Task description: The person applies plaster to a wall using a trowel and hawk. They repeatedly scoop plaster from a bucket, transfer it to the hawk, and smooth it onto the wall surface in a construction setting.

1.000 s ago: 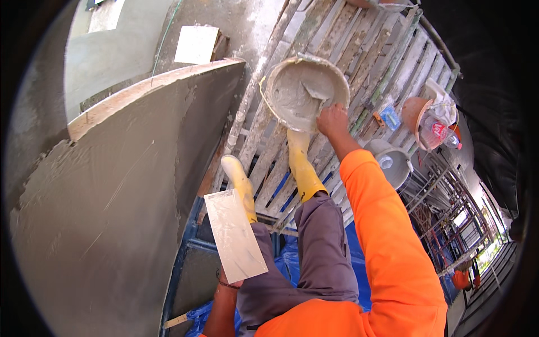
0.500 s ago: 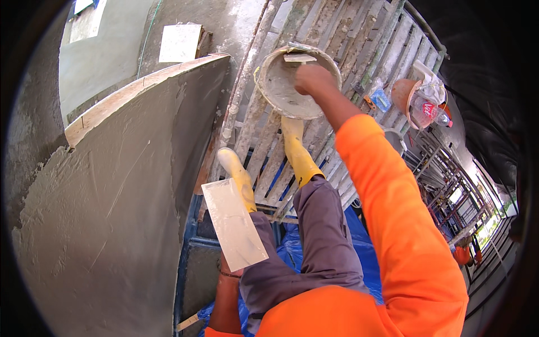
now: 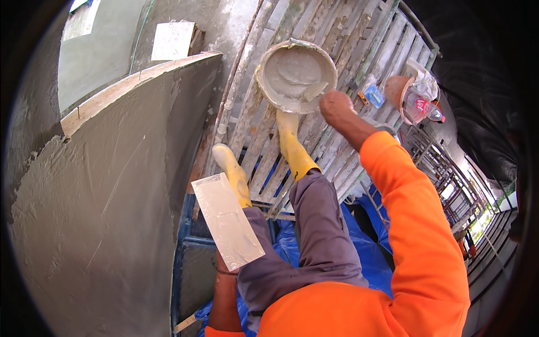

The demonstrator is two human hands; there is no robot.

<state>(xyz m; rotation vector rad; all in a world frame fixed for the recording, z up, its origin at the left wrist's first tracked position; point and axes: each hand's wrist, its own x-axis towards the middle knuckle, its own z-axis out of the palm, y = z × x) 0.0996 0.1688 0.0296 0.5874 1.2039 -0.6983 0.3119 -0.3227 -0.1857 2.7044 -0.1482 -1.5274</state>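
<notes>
My right hand point(image 3: 337, 106) is closed around the handle of a small trowel, beside the right rim of a round bucket point(image 3: 265, 90). The trowel's blade point(image 3: 315, 91) dips into wet grey mortar point(image 3: 292, 67) in the bucket. Low on the left, a flat rectangular plastering trowel point(image 3: 227, 222) lies face up over my left hand point(image 3: 220, 262). That hand supports it from below, its fingers hidden by the plate. A thin smear of mortar covers the plate.
A freshly plastered wall face point(image 3: 106, 213) rises at left. My yellow boots point(image 3: 292, 146) stand on spaced, mortar-stained slats point(image 3: 348, 39). At right are an orange-brown bucket point(image 3: 396, 92), a plastic bottle point(image 3: 421, 106) and a blue packet point(image 3: 373, 95). Blue sheeting point(image 3: 365, 253) lies below.
My right hand has moved from over the bucket toward its right rim, turning the small trowel down into the mortar. More smeared mortar shows on the plastering trowel's plate, which has shifted slightly left.
</notes>
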